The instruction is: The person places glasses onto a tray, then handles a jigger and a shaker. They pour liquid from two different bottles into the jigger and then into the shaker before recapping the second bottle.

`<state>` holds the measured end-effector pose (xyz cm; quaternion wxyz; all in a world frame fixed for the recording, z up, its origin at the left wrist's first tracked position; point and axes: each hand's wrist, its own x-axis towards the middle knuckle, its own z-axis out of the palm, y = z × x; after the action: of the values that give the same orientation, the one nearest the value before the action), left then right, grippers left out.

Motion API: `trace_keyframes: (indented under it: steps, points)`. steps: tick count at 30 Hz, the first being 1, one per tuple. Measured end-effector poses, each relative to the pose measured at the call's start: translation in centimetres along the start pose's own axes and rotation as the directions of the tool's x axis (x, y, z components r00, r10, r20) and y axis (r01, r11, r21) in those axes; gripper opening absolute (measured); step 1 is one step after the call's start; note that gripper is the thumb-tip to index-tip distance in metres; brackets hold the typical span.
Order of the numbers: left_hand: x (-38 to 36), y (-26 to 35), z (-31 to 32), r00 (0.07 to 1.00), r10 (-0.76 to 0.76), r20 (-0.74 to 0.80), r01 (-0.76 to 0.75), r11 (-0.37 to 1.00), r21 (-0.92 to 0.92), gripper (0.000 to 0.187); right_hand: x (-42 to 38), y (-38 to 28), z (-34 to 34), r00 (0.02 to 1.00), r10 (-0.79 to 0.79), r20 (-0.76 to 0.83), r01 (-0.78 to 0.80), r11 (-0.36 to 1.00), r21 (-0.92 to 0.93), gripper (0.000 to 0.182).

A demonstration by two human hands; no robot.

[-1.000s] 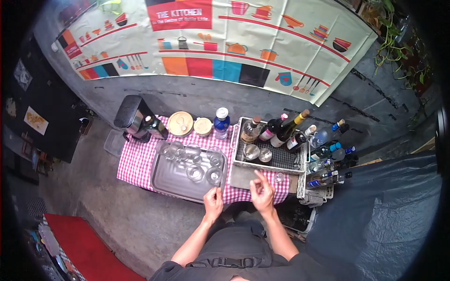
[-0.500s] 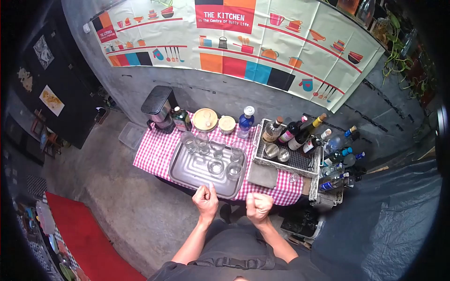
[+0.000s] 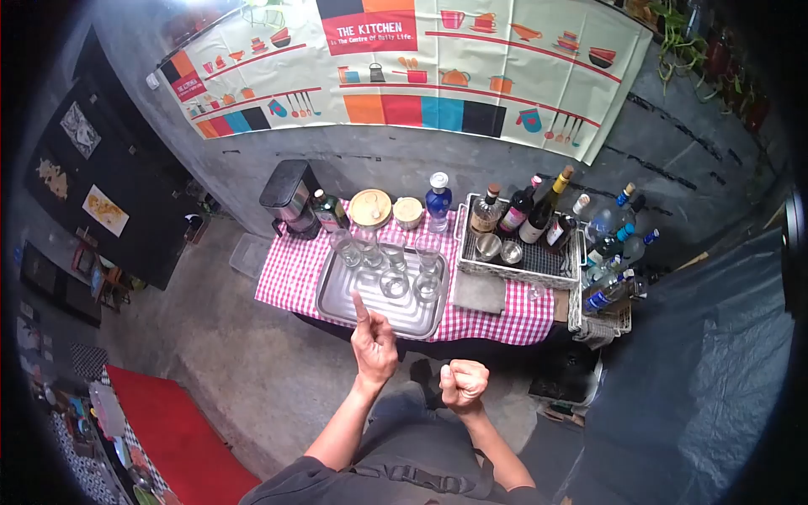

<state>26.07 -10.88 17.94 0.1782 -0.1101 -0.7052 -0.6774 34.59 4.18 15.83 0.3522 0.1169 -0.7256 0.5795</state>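
metal tray (image 3: 337, 305) just beyond left hand (image 3: 374, 343), one finger raised, right hand (image 3: 462, 384) fisted, both grips empty

Quick count: one metal tray (image 3: 337, 305) on the table (image 3: 282, 282) with six empty glasses (image 3: 394, 284) on it, as far as I can tell. One wire basket (image 3: 515, 271) right of it holding two more glasses (image 3: 488, 246) plus four bottles (image 3: 516, 210). Two round wooden lids (image 3: 370, 207), one blue bottle (image 3: 437, 202), one green bottle (image 3: 331, 211).
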Motion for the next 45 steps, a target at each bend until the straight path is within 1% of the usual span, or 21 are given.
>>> trace_keyframes:
  steps: [3,4,5,7,9,11,13,17,19,21,25,26,29,30,32,38,39,40,41,43,45]
  points:
    - [-1.3,-1.2,-1.3,0.995,-0.061,0.074,0.066,0.996,-0.06,0.063,1.4,-2.1,0.1,1.0,0.011,0.027,-0.013,0.999,0.041,0.028]
    - [-2.1,-2.3,-2.1,0.997,-0.028,0.072,0.023,0.998,0.066,0.04,2.7,-3.8,-0.1,0.995,0.075,0.063,-0.075,0.997,0.0,0.015]
    - [-2.6,-2.7,-2.5,0.997,-0.027,0.069,0.023,0.998,0.059,0.04,4.0,-5.2,0.5,0.993,0.117,0.004,-0.117,0.993,-0.008,0.013]
    - [-3.2,-3.1,-3.8,0.999,-0.034,0.041,0.033,0.999,0.018,0.014,6.0,-6.8,0.5,0.997,-0.071,-0.018,0.068,0.99,-0.121,0.008]
    - [-2.6,-1.8,-4.6,0.998,-0.053,0.014,0.053,0.998,0.035,0.021,8.5,-8.4,0.1,0.952,-0.302,0.046,0.306,0.938,-0.164,0.013]
    - [-1.5,-1.0,-5.9,0.998,-0.035,0.056,0.031,0.998,0.063,0.02,9.6,-7.8,2.0,0.898,-0.43,-0.096,0.439,0.893,0.103,0.028]
    - [-0.3,-0.7,-7.3,0.996,-0.075,0.055,0.073,0.997,0.033,0.019,9.6,-6.6,3.8,0.927,-0.376,0.015,0.376,0.926,-0.028,0.041]
    - [4.4,-1.9,-10.9,0.972,0.191,0.139,-0.214,0.961,0.176,0.012,10.0,-4.7,11.4,0.967,-0.238,0.088,0.239,0.971,-0.008,0.046]
    - [7.4,-1.6,-12.3,0.964,0.181,0.193,-0.192,0.981,0.04,0.014,10.3,-3.5,14.5,0.971,-0.227,0.078,0.227,0.974,0.01,0.042]
    - [10.0,-0.8,-14.0,0.961,0.042,0.273,0.007,0.984,-0.177,0.016,10.9,-2.4,16.8,0.971,-0.219,0.096,0.221,0.975,-0.013,0.041]
    - [14.6,-3.9,-17.1,0.923,0.348,0.163,-0.268,0.887,-0.376,0.032,11.8,-0.9,20.1,0.974,-0.189,0.127,0.203,0.973,-0.11,0.04]
    - [14.3,-3.3,-16.3,0.999,-0.026,-0.039,0.006,0.905,-0.425,0.048,11.7,-0.8,20.8,0.979,-0.175,0.108,0.189,0.972,-0.136,0.042]
    - [17.0,-6.8,-17.9,0.953,0.176,0.247,-0.13,0.973,-0.192,0.053,11.7,-1.4,21.6,0.988,-0.125,0.095,0.144,0.963,-0.228,0.038]
    - [16.9,-7.2,-18.0,0.954,0.067,0.291,0.038,0.939,-0.341,0.052,11.9,-2.0,21.7,0.995,-0.057,0.086,0.076,0.969,-0.236,0.031]
    - [17.0,-9.1,-18.4,0.935,0.077,0.347,0.032,0.954,-0.297,0.053,12.2,-2.4,21.4,0.995,0.041,0.091,-0.02,0.974,-0.227,0.011]
    - [17.5,-10.2,-17.8,0.897,0.099,0.431,0.03,0.959,-0.283,0.055,14.2,-3.8,21.5,0.988,-0.037,-0.149,-0.012,0.947,-0.32,0.006]
    - [17.5,-10.0,-17.6,0.892,0.101,0.44,0.034,0.957,-0.289,0.055,14.2,-4.1,21.5,0.982,-0.049,-0.18,-0.007,0.954,-0.301,0.013]
    - [17.4,-9.9,-17.4,0.889,0.074,0.452,0.033,0.974,-0.224,0.055,12.7,-2.3,20.5,0.974,-0.219,-0.052,0.198,0.944,-0.265,0.032]
    - [17.4,-9.8,-17.4,0.886,0.047,0.461,0.029,0.987,-0.156,0.055,12.5,-2.3,22.3,0.967,-0.171,-0.187,0.086,0.915,-0.394,0.043]
    - [18.2,-10.1,-17.4,0.83,0.04,0.557,0.073,0.981,-0.181,0.04,12.2,-1.7,23.7,0.973,-0.221,-0.064,0.178,0.9,-0.398,0.048]
    - [18.9,-7.9,-16.0,0.843,0.213,0.493,-0.083,0.959,-0.271,0.014,11.9,-1.6,24.2,0.981,-0.182,-0.07,0.143,0.914,-0.379,0.046]
